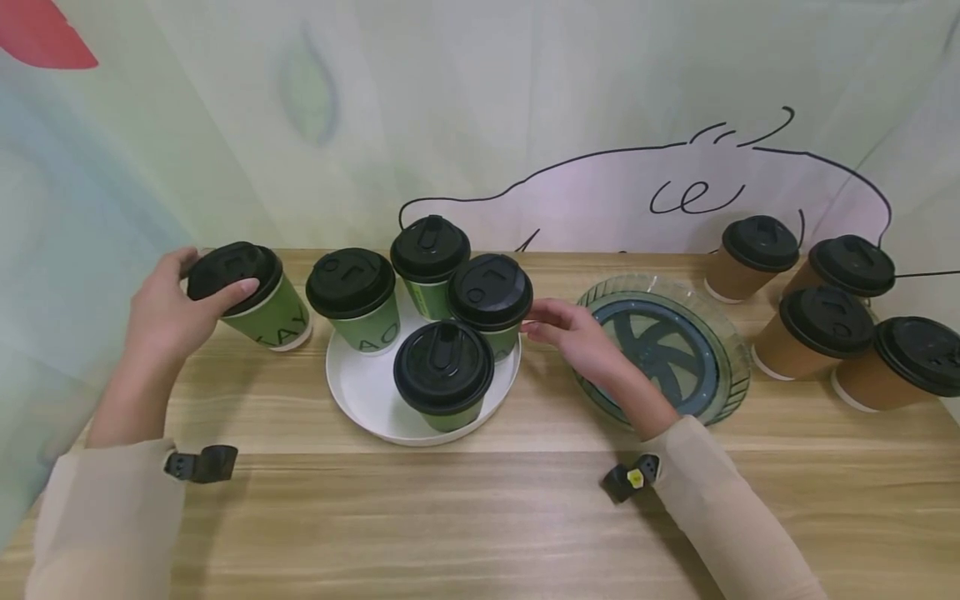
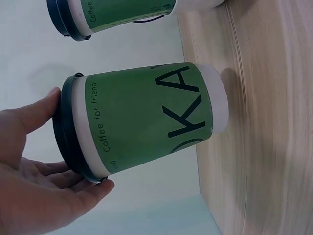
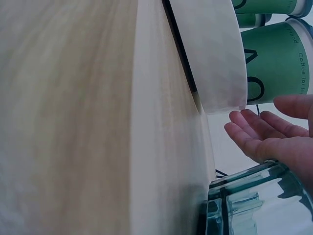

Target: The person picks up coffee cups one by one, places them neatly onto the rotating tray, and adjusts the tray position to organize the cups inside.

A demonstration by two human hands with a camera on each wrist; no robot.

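Note:
My left hand (image 1: 168, 317) grips a green paper coffee cup (image 1: 279, 317) by its black lid (image 2: 68, 129), thumb on one side and fingers on the other. This cup is left of a round white plate (image 1: 356, 392); whether its base touches the table I cannot tell. Several similar green cups with black lids stand on the plate, among them a front cup (image 1: 444, 375) and a right-hand cup (image 1: 491, 296). Beside that right-hand cup and the plate's rim is my right hand (image 1: 577, 337), fingers loosely extended around nothing. Whether the fingertips touch the rim is unclear.
A greenish clear glass plate (image 1: 738, 371) lies right of the white one, partly under my right forearm. Several brown cups with black lids, one of them a rear cup (image 1: 738, 271), stand at the far right. A printed cloth (image 1: 480, 108) hangs behind the wooden table (image 1: 390, 517).

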